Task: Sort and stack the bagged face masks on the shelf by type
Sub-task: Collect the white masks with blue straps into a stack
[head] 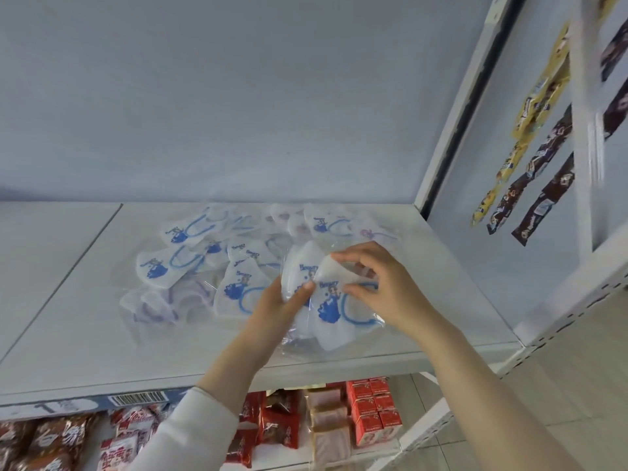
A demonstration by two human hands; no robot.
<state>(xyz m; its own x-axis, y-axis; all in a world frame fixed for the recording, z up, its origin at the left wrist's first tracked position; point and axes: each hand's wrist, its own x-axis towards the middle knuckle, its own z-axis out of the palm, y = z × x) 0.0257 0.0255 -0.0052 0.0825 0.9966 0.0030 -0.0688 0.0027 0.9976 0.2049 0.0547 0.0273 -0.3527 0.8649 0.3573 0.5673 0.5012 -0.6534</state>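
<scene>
Past the white sleeve point(204, 419), the left hand point(283, 305) and right hand point(384, 287) each close their grip on the blue-printed bagged masks point(331, 314) near the shelf point(85, 317) front, beside the loose pile point(204, 266); they look light, soft and slippery, probably best pinched at the edges.
</scene>
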